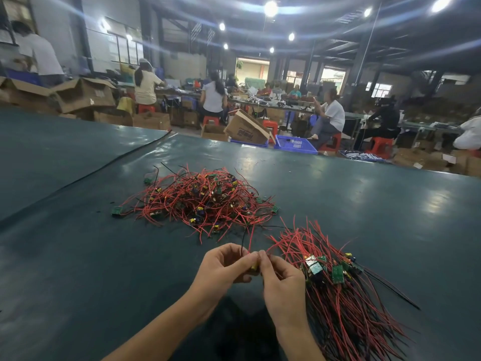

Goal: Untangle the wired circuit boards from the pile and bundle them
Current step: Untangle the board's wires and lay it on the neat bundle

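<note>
1. Table (pixel 78 256): smooth, glossy dark-green sheet.
2. Pile (pixel 203 199), mid-table beyond our hands: knotted thin red wires w/ small green boards. We judged a hard tug could snap a lead or drag neighbours.
3. Bundle (pixel 338 295), at right: wires lay roughly parallel.
4. Our L hand (pixel 223 264) & R hand (pixel 281 280) together pinched one board (pixel 254 267), beside bundle.

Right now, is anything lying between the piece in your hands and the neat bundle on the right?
Nothing visible does. The left hand and right hand pinch the piece; the bundle lies just beside the right hand.
</note>
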`<state>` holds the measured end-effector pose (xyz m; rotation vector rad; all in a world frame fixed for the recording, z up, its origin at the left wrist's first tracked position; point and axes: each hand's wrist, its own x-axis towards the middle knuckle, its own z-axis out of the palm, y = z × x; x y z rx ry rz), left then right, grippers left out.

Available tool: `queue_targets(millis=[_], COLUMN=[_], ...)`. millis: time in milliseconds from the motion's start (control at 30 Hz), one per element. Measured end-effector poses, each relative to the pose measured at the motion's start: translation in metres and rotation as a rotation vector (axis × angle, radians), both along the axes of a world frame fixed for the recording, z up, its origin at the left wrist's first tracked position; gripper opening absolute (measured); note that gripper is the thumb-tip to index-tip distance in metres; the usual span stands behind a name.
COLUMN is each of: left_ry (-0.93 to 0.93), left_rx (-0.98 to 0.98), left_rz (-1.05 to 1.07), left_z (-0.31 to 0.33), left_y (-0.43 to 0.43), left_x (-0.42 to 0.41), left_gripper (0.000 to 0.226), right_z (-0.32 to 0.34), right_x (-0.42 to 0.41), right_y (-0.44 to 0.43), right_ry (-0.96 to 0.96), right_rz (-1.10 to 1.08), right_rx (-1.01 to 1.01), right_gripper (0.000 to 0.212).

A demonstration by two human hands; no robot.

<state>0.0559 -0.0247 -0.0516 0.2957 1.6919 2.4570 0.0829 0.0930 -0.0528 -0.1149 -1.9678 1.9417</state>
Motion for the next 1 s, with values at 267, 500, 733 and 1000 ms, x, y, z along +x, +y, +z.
queue_targets(millis=[267, 500, 733, 1000], left_ry=[-0.045, -0.043, 0.111, 0.154], left_rx=[0.003, 0.008, -0.196, -0.250], left_rz=[0.211, 0.226, 0.041, 0.109], left_z=[-0.002, -0.007, -0.011, -0.008], left_y=[-0.004, -0.004, 0.001, -0.001], left_x=[-0.006, -0.008, -0.002, 0.001], left_gripper=[0.021, 0.013, 0.031, 0.030], right_z=[-0.006, -0.008, -0.008, -0.009], right_x=[-0.004, -0.006, -0.004, -0.006], right_y=[0.005, 0.004, -0.002, -0.001], right_ry=[-0.124, -0.114, -0.048, -0.019], right_rz=[-0.123, -0.133, -0.067, -0.191], right_rx=[-0.134, -0.108, -0.057, -0.074], right_gripper=[0.027, 0.023, 0.027, 0.020])
